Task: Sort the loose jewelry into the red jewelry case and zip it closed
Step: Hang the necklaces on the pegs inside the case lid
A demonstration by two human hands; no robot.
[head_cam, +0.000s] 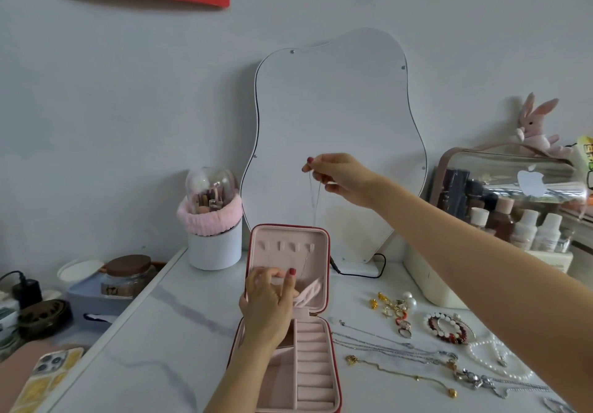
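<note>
White marble-look tabletop (179, 332) holds the open red jewelry case (324, 287), pink-lined; left hand (268, 306) pinches its lid pocket, right hand (340, 175) pinches a thin chain (316, 197) dangling above; an Apple logo sticker (531, 183) marks the clear organizer

Count, referenced to the open red jewelry case (290, 316): one case; four hooks (287, 245) inside its lid; two hands, one on the lid (268, 305) and one raised above it (340, 175) pinching one thin chain (314, 194); right of it, two large pearls (409, 298) and one white pearl strand (491, 359).
</note>
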